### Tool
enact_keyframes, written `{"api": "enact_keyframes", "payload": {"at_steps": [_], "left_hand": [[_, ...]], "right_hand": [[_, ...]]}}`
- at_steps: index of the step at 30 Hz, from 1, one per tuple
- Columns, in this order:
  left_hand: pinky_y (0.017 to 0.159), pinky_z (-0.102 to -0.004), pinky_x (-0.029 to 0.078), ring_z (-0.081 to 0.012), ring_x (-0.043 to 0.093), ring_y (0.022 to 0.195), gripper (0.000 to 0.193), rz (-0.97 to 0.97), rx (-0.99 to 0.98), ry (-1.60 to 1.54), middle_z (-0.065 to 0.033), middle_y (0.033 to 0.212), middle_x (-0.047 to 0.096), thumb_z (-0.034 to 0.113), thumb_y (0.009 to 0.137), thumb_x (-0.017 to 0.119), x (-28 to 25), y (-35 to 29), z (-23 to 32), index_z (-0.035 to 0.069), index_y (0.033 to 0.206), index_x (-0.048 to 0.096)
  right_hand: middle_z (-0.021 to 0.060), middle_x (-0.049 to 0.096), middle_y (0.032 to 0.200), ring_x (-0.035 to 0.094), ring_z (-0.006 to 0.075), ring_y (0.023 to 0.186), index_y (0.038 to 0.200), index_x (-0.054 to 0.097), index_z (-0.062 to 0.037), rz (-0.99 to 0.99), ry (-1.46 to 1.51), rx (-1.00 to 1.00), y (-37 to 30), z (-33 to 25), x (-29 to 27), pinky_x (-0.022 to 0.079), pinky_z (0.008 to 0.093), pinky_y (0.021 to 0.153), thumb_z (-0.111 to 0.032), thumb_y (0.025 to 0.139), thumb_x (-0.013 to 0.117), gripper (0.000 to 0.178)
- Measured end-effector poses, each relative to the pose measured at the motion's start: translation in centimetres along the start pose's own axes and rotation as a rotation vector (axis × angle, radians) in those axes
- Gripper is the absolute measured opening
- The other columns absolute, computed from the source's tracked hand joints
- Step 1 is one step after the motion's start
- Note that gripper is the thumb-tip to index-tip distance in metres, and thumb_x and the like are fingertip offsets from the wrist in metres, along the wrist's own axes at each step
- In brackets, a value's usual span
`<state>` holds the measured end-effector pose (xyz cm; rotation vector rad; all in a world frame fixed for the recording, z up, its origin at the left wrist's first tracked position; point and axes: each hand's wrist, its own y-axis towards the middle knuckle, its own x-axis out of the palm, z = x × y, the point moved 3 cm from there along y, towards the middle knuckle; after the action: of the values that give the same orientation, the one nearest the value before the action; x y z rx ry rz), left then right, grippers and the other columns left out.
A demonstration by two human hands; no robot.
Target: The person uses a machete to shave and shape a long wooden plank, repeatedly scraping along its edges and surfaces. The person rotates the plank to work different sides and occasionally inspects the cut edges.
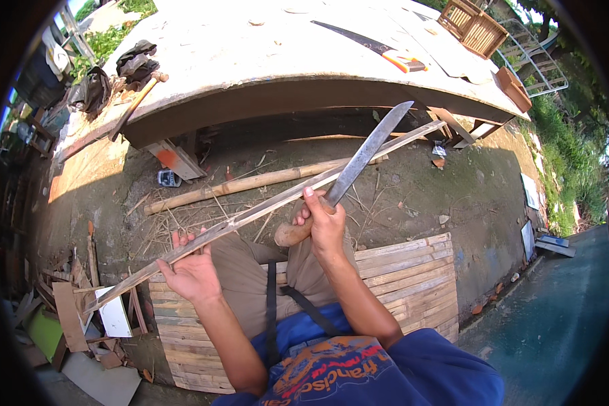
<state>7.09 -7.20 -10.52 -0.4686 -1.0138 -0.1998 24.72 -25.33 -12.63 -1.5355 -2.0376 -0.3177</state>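
Note:
A long, narrow split bamboo strip (250, 215) slants across in front of me, its far right end higher in the view. My left hand (195, 276) supports the strip near its lower left end, thumb on the near side and fingertips past the far side. The wooden handle of a machete (371, 149) is wrapped in my right hand (326, 229), and its broad metal blade points up and to the right, crossing the strip. My right thumb lies against or very near the strip; exact contact is unclear.
Beyond stands a pale worktable (250, 61) bearing a handsaw (369, 46) and a hammer (139, 105). A bamboo pole (250, 184) lies on the ground. Under me is a bamboo slat bench (413, 277). Scrap boards (68, 314) are heaped at left.

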Motion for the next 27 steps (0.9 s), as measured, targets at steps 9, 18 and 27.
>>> {"api": "enact_keyframes", "payload": {"at_steps": [9, 18, 27], "left_hand": [[0.116, -0.0644, 0.031, -0.0309, 0.05, 0.102, 0.073, 0.03, 0.032, 0.034, -0.0159, 0.105, 0.045, 0.052, 0.108, 0.028, -2.5, 2.0, 1.2, -0.012, 0.142, 0.031], [0.114, -0.0635, 0.035, -0.0294, 0.05, 0.101, 0.073, 0.086, 0.042, 0.074, -0.0157, 0.11, 0.043, 0.054, 0.108, 0.026, -3.2, 3.0, 0.6, -0.009, 0.143, 0.03], [0.11, -0.0576, 0.039, -0.0261, 0.051, 0.101, 0.069, 0.165, 0.043, 0.179, -0.0114, 0.11, 0.044, 0.058, 0.106, 0.028, -4.7, 3.4, -1.7, -0.002, 0.14, 0.034]], "right_hand": [[0.002, 0.055, 0.066, 0.054, 0.0119, 0.052, 0.094, 0.061, -0.0025, 0.037, -0.064, 0.109, 0.1, 2.4, -0.3, 0.046, 0.0285, 0.049, -0.021, 0.095, 0.072, 0.022], [0.0028, 0.057, 0.069, 0.05, 0.0109, 0.051, 0.119, 0.051, 0.0, 0.033, -0.008, 0.112, 0.8, 3.8, -0.9, 0.043, 0.0276, 0.048, -0.022, 0.097, 0.07, 0.036], [0.0018, 0.054, 0.066, 0.048, 0.0116, 0.049, 0.131, 0.049, 0.0023, 0.168, 0.073, 0.174, 1.7, 6.8, -2.4, 0.041, 0.0271, 0.046, -0.019, 0.096, 0.07, 0.045]]}}
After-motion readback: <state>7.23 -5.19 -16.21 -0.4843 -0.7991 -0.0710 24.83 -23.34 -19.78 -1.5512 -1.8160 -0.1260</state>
